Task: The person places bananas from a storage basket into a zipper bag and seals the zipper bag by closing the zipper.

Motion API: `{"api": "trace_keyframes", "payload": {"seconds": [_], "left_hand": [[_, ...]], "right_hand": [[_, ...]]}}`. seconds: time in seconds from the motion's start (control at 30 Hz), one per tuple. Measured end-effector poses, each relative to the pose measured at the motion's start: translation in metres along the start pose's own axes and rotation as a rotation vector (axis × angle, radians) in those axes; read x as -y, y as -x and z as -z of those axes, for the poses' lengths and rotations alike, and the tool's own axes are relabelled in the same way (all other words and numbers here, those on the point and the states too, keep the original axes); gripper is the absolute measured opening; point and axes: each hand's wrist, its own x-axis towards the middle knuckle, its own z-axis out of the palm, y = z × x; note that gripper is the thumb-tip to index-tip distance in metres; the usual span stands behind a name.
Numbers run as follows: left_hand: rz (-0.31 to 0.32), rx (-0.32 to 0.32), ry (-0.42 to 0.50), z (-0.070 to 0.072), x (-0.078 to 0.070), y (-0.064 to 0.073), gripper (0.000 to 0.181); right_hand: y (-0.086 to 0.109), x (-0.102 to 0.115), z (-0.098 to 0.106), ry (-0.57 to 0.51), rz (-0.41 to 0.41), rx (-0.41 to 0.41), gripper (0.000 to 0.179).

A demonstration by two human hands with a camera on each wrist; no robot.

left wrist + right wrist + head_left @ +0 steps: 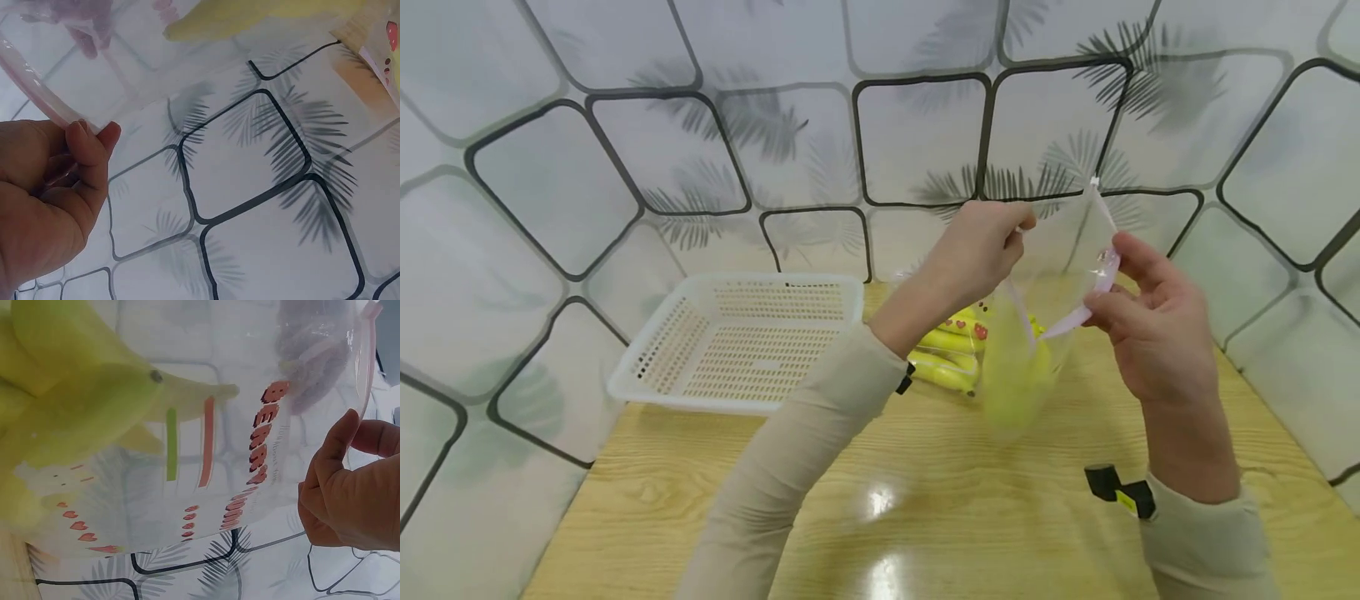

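Observation:
A translucent zip bag [1011, 375] with a pink zip strip hangs between both hands, its mouth spread apart. Yellow bananas [81, 394] show through its printed plastic in the right wrist view. My left hand [981, 250] pinches one side of the bag's mouth; in the left wrist view, thumb and finger grip the pink rim [47, 109]. On the opposite side my right hand [1165, 325] pinches the pink strip [1093, 296] between thumb and fingers. Behind the raised bag, a second clear bag of bananas [943, 367] with red hearts lies on the table, partly hidden by the left forearm.
A white slotted plastic basket [696, 400] stands at the back left of the wooden table [880, 517], partly behind the left sleeve. A patterned curtain or sheet [805, 150] rises close behind the table and along both sides.

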Motion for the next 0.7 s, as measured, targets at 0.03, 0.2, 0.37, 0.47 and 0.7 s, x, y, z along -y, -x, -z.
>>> {"api": "trace_keyframes", "payload": {"seconds": [0.03,0.2,0.37,0.47,0.7], "left_hand": [[0.004,0.004,0.0,0.0,0.003,0.0,0.03],[0.088,0.041,0.078,-0.004,0.014,0.011,0.028],[0.22,-0.012,0.402,-0.023,0.018,0.047,0.037],[0.277,-0.079,0.595,-0.042,0.016,0.077,0.057],[0.387,-0.092,0.742,-0.08,0.001,0.121,0.112]], "right_hand": [[0.0,-0.001,-0.001,-0.005,0.002,0.005,0.055],[-0.001,-0.009,-0.002,0.016,-0.003,0.02,0.051],[-0.001,-0.018,0.001,0.006,-0.027,0.048,0.047],[-0.002,-0.022,0.002,0.0,-0.044,0.074,0.045],[-0.007,-0.03,0.001,0.104,-0.123,0.125,0.051]]}}
